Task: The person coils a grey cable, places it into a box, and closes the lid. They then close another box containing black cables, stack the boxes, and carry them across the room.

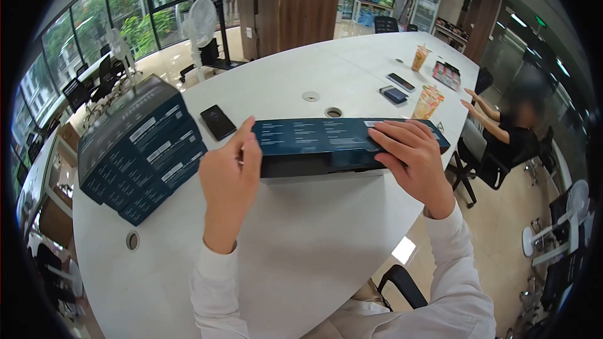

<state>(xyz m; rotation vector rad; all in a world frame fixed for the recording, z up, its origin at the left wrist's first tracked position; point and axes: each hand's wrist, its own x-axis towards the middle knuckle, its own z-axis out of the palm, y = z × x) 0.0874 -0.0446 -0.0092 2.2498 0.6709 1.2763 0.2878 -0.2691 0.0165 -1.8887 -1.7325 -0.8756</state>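
A long dark blue cardboard box [306, 137] with printed white text is on the white table in front of me. Its near side shows a black strip, and part of a panel there looks loose. My right hand [411, 154] lies over the box's right part, fingers on the printed face and thumb on the near edge. At the left end, my left hand [231, 179] is closed against the box, its thumb and index finger close together at the corner; its other fingers are partly hidden. To the left stands a stack of similar dark blue boxes [141, 150].
A black phone [218, 122] lies between the stack and my box. Beyond are a drink cup [428, 102], a dark blue wallet-like item [393, 94], another phone [401, 82] and a second cup [420, 58]. A seated person [512, 132] is at the table's right edge.
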